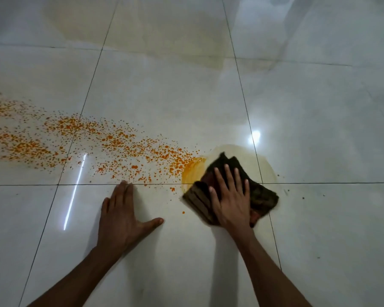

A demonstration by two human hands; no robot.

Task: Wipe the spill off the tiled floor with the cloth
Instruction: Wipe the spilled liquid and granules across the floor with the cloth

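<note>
My right hand (228,196) lies flat on the cloth (262,196), fingers straight and spread, pressing it to the floor (319,129). Nothing is curled round it, just palm and fingers on top. The cloth is dark, brown and near black, folded into a rough wad with layered edges showing at its left side; its outline is a little blurred. It sits across a grout line, near the right end of the spill (120,147).

The spill is orange: a broad scatter of fine dots and bigger drops running from the far left edge towards the cloth, thickening as it comes. Right beside the cloth's left edge it turns into a smeared orange-yellow patch, and a pale yellowish wet film rings the cloth beyond and to the right.

My left hand (122,216) is planted flat on the tile, fingers straight and together, thumb out to the right, holding nothing. Its fingertips reach the grout line just below the nearest drops.
</note>
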